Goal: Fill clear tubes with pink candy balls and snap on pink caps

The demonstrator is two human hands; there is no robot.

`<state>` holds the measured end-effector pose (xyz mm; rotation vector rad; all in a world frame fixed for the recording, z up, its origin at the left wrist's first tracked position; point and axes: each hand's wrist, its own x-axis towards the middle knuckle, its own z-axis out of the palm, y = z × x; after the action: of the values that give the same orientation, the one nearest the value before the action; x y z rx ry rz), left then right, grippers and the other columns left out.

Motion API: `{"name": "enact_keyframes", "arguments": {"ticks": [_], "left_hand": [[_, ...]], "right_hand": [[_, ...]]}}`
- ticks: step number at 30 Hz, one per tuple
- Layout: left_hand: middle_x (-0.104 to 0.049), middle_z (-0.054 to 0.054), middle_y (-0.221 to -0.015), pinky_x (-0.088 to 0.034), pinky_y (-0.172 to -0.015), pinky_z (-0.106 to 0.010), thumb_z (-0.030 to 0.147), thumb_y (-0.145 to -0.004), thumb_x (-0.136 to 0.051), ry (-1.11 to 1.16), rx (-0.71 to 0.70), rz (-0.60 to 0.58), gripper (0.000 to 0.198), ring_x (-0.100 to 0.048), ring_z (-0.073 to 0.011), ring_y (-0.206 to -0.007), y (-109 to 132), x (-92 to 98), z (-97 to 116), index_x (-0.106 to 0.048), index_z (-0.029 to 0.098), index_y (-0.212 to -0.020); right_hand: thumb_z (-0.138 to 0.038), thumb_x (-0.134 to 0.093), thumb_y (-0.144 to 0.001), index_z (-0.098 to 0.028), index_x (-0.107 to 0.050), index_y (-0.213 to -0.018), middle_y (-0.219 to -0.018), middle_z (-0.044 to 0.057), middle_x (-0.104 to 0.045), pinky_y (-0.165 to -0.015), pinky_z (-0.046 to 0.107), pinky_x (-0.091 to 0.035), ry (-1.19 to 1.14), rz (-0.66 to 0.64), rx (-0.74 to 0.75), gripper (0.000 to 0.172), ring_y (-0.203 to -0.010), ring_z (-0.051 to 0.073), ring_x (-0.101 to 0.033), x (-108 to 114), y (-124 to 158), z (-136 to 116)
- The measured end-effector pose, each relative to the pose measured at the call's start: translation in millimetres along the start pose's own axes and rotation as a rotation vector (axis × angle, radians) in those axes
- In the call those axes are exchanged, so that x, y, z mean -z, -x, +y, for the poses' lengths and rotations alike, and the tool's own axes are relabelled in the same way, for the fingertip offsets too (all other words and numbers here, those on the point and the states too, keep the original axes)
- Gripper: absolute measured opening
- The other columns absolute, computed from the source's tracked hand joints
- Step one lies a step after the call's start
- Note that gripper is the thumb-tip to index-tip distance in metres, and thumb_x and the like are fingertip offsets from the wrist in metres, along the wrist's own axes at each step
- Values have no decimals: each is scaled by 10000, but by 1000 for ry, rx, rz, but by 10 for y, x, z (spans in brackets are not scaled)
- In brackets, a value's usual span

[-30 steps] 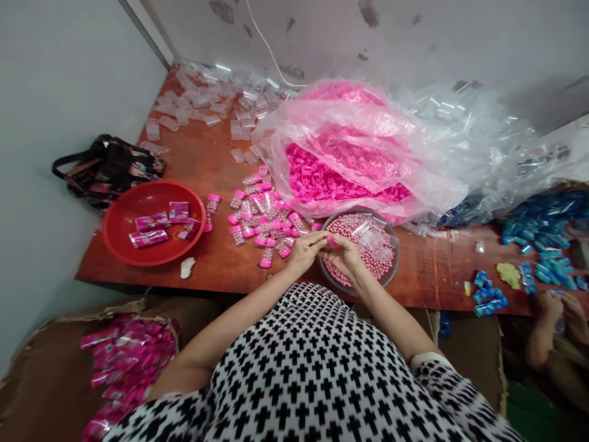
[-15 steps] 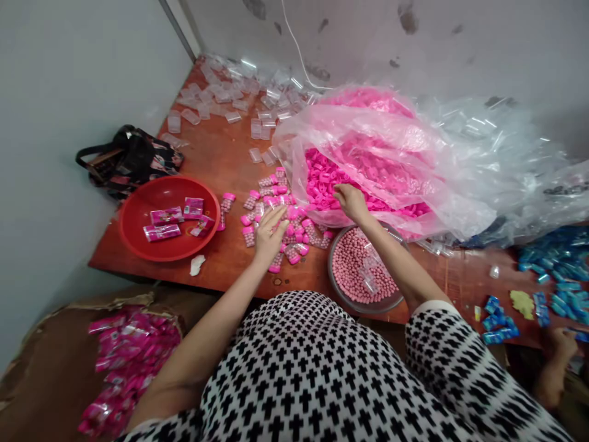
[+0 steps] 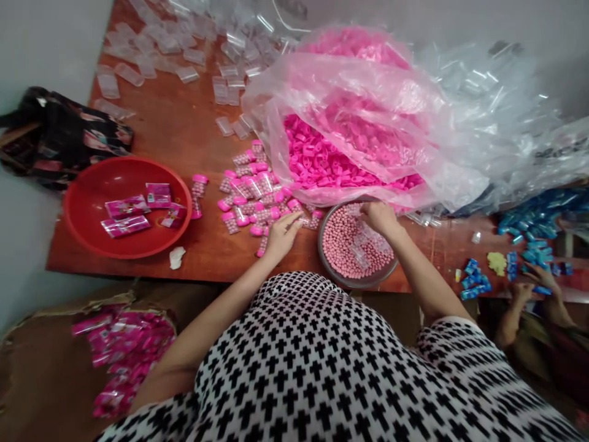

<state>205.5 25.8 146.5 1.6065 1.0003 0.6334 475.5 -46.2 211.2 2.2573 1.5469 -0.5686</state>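
My left hand [image 3: 281, 236] rests at the near right edge of a pile of small clear bottles [image 3: 251, 190] with pink caps, filled with pink balls. Its fingers are stretched out and look empty. My right hand [image 3: 381, 219] reaches over the far rim of a round bowl [image 3: 327, 270] of pink balls [image 3: 338, 236]. Its fingers are curled together, and what they hold is hidden. Several clear empty containers [image 3: 361, 255] lie on the balls just below them. Behind the bowl, a clear plastic bag [image 3: 271, 132] spills pink caps [image 3: 317, 162].
A red basin [image 3: 76, 221] with several pink packets stands left, beside a black floral bag [image 3: 69, 135]. Clear containers [image 3: 165, 43] are scattered at the back. More pink packets [image 3: 124, 356] fill a carton below. At right, another person's hands [image 3: 536, 285] work near blue packets [image 3: 476, 282].
My right hand has moved from the pink caps down to the bowl of balls. My left hand has slid off the bottle pile toward its near right edge. The view has shifted.
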Motion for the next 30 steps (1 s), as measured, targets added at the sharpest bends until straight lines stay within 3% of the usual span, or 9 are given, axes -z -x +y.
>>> {"name": "enact_keyframes", "arguments": {"ticks": [3, 7, 10, 15, 18, 21, 25, 28, 30], "left_hand": [[-698, -64, -1086, -480, -950, -349, 264, -850, -539, -4, -58, -123, 265, -640, -184, -1011, 17, -240, 112, -685, 169, -1050], [-700, -74, -1075, -491, -926, -346, 249, -849, -542, -16, -119, -199, 256, -644, -184, -995, 33, -503, 261, -686, 165, -1043], [-694, -87, -1090, -483, -940, -354, 242, -848, -546, -25, -142, -229, 262, -642, -190, -1007, 55, -620, 332, -683, 154, -1053], [-692, -93, -1093, -481, -948, -372, 250, -843, -551, -12, -118, -239, 273, -640, -204, -1018, 149, -651, 304, -682, 154, -1063], [-696, -78, -1090, -484, -943, -372, 261, -844, -549, 16, -81, -190, 267, -646, -199, -1005, 194, -611, 238, -684, 168, -1054], [-693, -79, -1098, -472, -958, -368, 252, -840, -549, 28, -65, -156, 271, -642, -200, -1015, 207, -577, 225, -683, 156, -1056], [-649, -74, -1194, -471, -958, -353, 264, -832, -569, 58, -49, -217, 391, -621, -200, -1064, 195, -603, 324, -598, 180, -1212], [-639, -56, -1213, -480, -947, -345, 253, -816, -592, 107, -28, -275, 412, -618, -201, -1067, 187, -661, 416, -588, 199, -1225], [-688, -46, -1104, -512, -881, -334, 241, -807, -600, 145, 2, -294, 385, -649, -196, -974, 190, -691, 450, -615, 185, -1187]], "right_hand": [[-268, -484, -868, -139, -612, -1142, -1121, 171, -622, -759, 342, -441, 53, 131, -42, 329, -1008, 284, -569, -310, 237, 140], [-297, -425, -914, -128, -521, -1257, -1269, 161, -543, -874, 374, -405, -12, 293, 63, 394, -1107, 282, -483, -471, 187, 124], [-184, -354, -926, -127, -511, -1264, -1266, 160, -549, -922, 403, -357, 15, 281, 216, 377, -1134, 279, -444, -471, 48, 60], [-246, -414, -906, -108, -548, -1222, -1161, 168, -605, -893, 387, -376, -38, 295, 193, 370, -1051, 276, -512, -521, 91, 88], [-335, -530, -842, -127, -596, -1160, -1116, 143, -636, -881, 375, -415, -244, 296, 156, 386, -1018, 269, -559, -583, 286, 131], [-361, -595, -780, -153, -602, -1128, -1067, 98, -658, -850, 357, -461, -618, 317, 173, 406, -962, 230, -596, -599, 470, 84], [-369, -618, -751, -194, -531, -1200, -1183, 77, -600, -852, 323, -485, -1111, 343, 267, 489, -1059, 198, -569, -554, 600, -141], [-406, -618, -751, -222, -516, -1190, -1253, 77, -552, -903, 325, -471, -1280, 356, 288, 487, -1143, 201, -530, -538, 644, -324], [-438, -600, -766, -231, -516, -1170, -1221, 73, -565, -890, 322, -478, -1310, 372, 270, 461, -1110, 195, -548, -533, 673, -384]]}}
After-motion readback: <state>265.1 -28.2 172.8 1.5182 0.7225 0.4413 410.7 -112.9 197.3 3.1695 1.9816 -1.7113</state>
